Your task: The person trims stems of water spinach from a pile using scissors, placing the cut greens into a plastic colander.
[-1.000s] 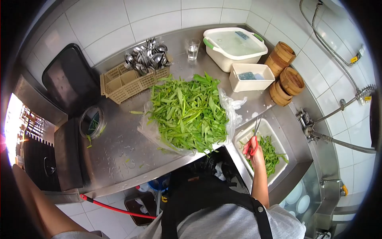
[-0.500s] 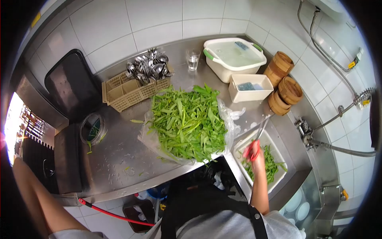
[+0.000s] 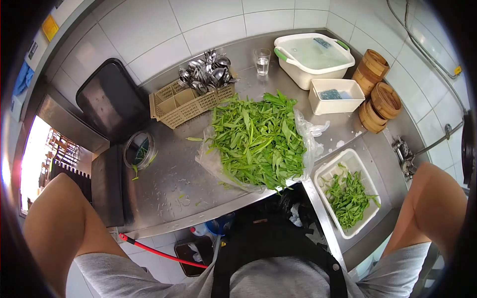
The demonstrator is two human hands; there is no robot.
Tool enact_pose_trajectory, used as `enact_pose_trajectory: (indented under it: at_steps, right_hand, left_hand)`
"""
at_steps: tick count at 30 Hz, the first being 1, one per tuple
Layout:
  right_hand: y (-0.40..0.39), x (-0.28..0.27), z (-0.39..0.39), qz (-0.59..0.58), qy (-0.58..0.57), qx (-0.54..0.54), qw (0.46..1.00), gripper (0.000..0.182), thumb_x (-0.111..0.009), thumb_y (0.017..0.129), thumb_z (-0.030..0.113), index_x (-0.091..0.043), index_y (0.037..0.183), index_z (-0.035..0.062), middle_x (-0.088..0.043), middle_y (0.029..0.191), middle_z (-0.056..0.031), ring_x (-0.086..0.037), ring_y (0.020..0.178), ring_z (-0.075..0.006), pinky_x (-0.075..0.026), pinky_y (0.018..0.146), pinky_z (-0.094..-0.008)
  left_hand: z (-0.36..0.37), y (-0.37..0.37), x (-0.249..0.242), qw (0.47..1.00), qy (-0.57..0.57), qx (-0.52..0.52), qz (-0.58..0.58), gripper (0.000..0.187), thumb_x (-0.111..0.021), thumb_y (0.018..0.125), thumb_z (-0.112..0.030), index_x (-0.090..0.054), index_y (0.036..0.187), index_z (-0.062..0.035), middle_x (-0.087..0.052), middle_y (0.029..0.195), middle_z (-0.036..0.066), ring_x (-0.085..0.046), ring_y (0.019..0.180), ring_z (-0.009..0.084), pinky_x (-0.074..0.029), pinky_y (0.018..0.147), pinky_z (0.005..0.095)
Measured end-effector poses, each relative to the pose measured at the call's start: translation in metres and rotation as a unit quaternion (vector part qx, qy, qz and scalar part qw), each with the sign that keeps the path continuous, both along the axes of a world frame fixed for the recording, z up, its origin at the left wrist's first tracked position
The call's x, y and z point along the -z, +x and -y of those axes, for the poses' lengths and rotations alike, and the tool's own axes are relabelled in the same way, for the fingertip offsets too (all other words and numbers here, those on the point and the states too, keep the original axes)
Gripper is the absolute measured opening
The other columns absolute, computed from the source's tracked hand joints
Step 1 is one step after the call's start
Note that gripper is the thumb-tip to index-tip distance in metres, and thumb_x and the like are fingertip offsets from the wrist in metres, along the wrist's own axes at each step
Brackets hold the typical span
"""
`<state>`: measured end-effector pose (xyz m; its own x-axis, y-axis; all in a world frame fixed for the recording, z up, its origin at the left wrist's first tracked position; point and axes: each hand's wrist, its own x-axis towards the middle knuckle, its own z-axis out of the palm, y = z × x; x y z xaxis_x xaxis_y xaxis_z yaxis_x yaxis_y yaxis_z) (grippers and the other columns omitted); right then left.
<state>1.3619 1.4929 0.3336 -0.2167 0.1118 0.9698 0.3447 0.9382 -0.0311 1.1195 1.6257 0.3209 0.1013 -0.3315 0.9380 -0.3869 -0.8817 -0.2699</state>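
Neither of my hands shows. My left forearm (image 3: 59,218) rises at the left edge and my right forearm (image 3: 437,203) bends upward at the right edge, both cut off before the hand. A big heap of leafy green stems (image 3: 256,141) lies on a clear plastic bag (image 3: 312,144) on the steel counter. To the right, a white tub (image 3: 344,233) in the sink holds a smaller pile of cut greens (image 3: 350,198). No scissors are visible now.
Along the back stand a cutlery basket (image 3: 191,107) with spoons and forks, a glass (image 3: 262,62), a white basin (image 3: 293,69) of water, a small white box (image 3: 338,106) and bamboo steamers (image 3: 372,69). A black tray (image 3: 112,97) leans left, above a round clear container (image 3: 139,150).
My right hand, which held red-handled scissors over the tub, has left the view with them. My right elbow has swung up at the right edge. The camera view has shifted left.
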Motion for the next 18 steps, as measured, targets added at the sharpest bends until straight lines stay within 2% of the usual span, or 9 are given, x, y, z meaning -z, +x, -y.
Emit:
enact_pose_trajectory:
  at_steps: [5, 18]
  right_hand:
    - [-0.006, 0.008, -0.013, 0.003, 0.051, 0.006, 0.999, 0.041, -0.058, 0.076, 0.025, -0.042, 0.103, -0.0003, -0.040, 0.114, -0.0145, -0.043, 0.097, -0.0249, -0.047, 0.079, -0.0363]
    - [-0.005, 0.026, -0.030, -0.015, 0.129, -0.017, 0.991, 0.035, -0.056, 0.077, 0.023, -0.045, 0.102, 0.0011, -0.043, 0.107, -0.0137, -0.045, 0.091, -0.0239, -0.047, 0.077, -0.0378]
  left_hand:
    - [-0.013, 0.001, 0.024, 1.000, -0.018, -0.002, 0.012, 0.016, -0.039, 0.080, -0.017, -0.049, 0.084, -0.0057, -0.048, 0.085, 0.002, -0.039, 0.078, 0.0137, -0.029, 0.077, 0.0271]
    - [-0.023, 0.004, 0.040, 0.998, -0.027, -0.020, 0.046, 0.013, -0.041, 0.079, -0.014, -0.051, 0.081, -0.0058, -0.048, 0.081, 0.001, -0.038, 0.073, 0.0127, -0.029, 0.073, 0.0247]
